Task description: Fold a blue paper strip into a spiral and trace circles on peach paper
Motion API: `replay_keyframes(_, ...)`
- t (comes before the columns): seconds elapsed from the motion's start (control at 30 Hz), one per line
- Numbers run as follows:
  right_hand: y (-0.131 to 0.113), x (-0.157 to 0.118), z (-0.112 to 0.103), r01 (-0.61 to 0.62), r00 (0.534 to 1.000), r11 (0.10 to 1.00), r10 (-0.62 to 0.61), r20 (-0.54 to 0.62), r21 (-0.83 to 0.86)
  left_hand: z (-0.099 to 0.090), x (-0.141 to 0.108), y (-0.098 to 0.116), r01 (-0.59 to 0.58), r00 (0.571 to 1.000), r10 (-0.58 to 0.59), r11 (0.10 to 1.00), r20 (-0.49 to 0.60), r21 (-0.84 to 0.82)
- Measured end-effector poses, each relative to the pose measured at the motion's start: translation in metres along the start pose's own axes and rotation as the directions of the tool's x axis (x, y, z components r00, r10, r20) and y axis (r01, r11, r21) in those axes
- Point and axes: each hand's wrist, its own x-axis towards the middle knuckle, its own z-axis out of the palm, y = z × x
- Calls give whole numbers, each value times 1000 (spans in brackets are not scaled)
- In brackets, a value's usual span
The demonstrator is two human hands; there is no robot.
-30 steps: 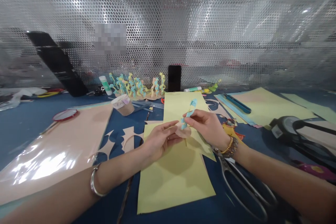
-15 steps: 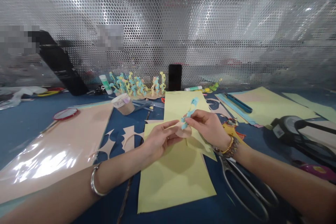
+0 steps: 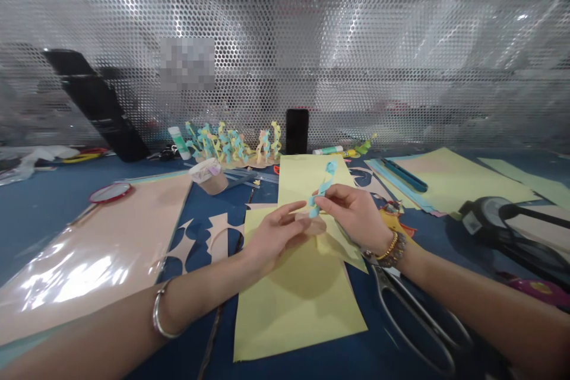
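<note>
Over the yellow paper [image 3: 303, 320], my left hand [image 3: 272, 238] grips a small pale pink paper disc [image 3: 317, 226] by its left edge. Its forefinger reaches out above the disc toward the strip. A curled blue-and-yellow paper strip [image 3: 329, 174] stands tilted on the disc, pinched between the thumb and fingers of my right hand [image 3: 354, 217]. The strip's lower end meets the disc; whether it is stuck there I cannot tell. Behind, similar curled strips [image 3: 227, 143] stand in a row on pink paper bases.
Large scissors [image 3: 414, 314] lie right of the yellow paper, and a black tape dispenser [image 3: 490, 219] beyond them. Pink paper offcuts [image 3: 218, 237], a small tub [image 3: 209, 177] and a plastic-covered pink sheet [image 3: 133, 237] are on the left. A phone [image 3: 297, 130] stands upright at the back.
My left thumb has come forward onto the disc and the forefinger has lifted toward the strip. The strip has turned slightly in my right fingers, showing more of its curls.
</note>
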Motion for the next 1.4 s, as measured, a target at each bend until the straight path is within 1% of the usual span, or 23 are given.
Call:
replay_keyframes(0.1, 0, -2, 1, -24, 999, 1000, 23, 26, 18, -2, -1, -3, -79, 997, 76, 988, 26, 134)
replay_keyframes(0.17, 0, -3, 2, -36, 998, 999, 35, 52, 18, -3, -1, -4, -89, 996, 85, 972, 25, 217)
replay_keyframes(0.27, 1, -4, 3, -59, 996, 996, 54, 76, 66, -5, 0, -5, -104, 994, 104, 960, 13, 262)
replay_keyframes(0.37, 1, -3, 3, -84, 995, 985, 74, 71, 148, -6, 1, -6, -109, 994, 111, 960, 5, 257)
replay_keyframes(0.43, 0, -2, 2, -82, 996, 983, 74, 58, 165, -6, 2, -7, -111, 994, 113, 961, 6, 255)
replay_keyframes(0.6, -1, -1, 0, -81, 996, 989, 76, 46, 121, -4, 1, -5, -108, 994, 112, 961, 0, 255)
replay_keyframes(0.8, 0, -1, 1, -99, 994, 988, 93, 52, 119, -3, 0, -3, -82, 996, 88, 972, -18, 218)
replay_keyframes(0.93, 0, -2, 3, -115, 993, 989, 112, 38, 98, -3, 0, -4, -85, 996, 84, 977, 14, 196)
replay_keyframes(1.17, 1, -1, 2, -71, 996, 997, 70, 63, 20, -3, 1, -4, -88, 996, 89, 978, 2, 189)
replay_keyframes(1.4, 0, -2, 1, -85, 995, 996, 84, 59, 25, -2, -1, -2, -90, 996, 93, 968, -1, 236)
